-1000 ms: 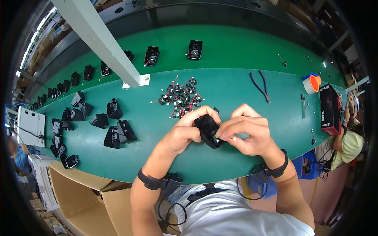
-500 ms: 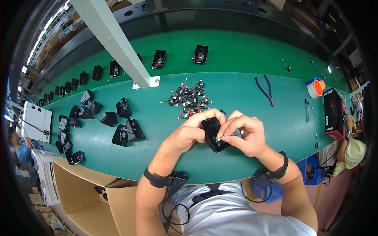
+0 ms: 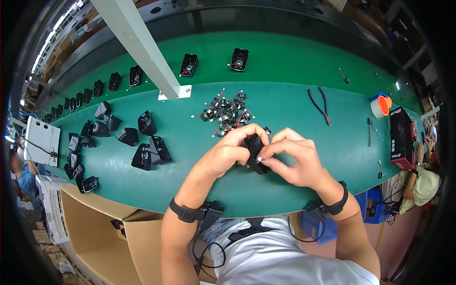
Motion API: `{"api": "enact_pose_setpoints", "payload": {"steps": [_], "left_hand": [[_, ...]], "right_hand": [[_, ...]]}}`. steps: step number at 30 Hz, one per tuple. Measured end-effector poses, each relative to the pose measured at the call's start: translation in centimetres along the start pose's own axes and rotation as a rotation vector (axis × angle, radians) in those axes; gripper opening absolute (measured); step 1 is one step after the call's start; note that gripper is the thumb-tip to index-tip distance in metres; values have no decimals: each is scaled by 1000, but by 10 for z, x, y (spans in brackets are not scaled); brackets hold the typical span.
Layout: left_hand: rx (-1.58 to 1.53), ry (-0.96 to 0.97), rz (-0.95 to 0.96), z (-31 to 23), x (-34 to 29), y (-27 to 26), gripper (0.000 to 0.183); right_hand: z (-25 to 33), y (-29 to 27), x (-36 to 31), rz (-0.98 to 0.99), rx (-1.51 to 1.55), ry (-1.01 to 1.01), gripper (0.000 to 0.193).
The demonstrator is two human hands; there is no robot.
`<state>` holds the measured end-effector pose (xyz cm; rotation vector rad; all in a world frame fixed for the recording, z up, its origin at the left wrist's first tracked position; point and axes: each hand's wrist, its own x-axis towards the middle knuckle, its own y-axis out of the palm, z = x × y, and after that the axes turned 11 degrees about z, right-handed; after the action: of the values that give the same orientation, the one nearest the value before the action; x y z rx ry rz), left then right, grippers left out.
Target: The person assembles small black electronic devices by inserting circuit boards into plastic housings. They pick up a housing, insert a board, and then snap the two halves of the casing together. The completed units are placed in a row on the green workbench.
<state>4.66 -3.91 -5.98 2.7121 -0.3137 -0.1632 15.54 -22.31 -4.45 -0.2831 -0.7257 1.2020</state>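
Observation:
My left hand (image 3: 233, 151) is closed round a black plastic housing (image 3: 254, 144), held tilted over the near part of the green bench. Thumb and forefinger of my right hand (image 3: 292, 159) pinch a small white connector (image 3: 259, 160) at the housing's right edge. The inside of the housing is mostly hidden by my fingers. Just beyond my hands lies a pile of small black parts with red and black wires (image 3: 227, 111). Several more black housings (image 3: 154, 151) lie to the left on the bench.
A row of housings with wires (image 3: 239, 60) stands on the green strip beyond a grey post (image 3: 142, 47). Pliers (image 3: 323, 107), an orange tape roll (image 3: 380, 106) and a black-red box (image 3: 402, 137) lie right. An open cardboard box (image 3: 104, 232) stands below left. Another person (image 3: 418, 190) sits far right.
The housing has turned more onto its side in my left hand, so less of its inside shows. My right fingers have drawn slightly back to its edge with the small white connector.

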Motion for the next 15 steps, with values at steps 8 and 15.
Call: {"api": "enact_pose_setpoints", "payload": {"steps": [8,15], "left_hand": [[-131,91,-95,9,-1,-5,56],[-10,12,-78,-17,-10,17,64]], "right_hand": [[4,-12,8,101,15,-12,35],[-13,-8,2,29,862,125,27]]}}
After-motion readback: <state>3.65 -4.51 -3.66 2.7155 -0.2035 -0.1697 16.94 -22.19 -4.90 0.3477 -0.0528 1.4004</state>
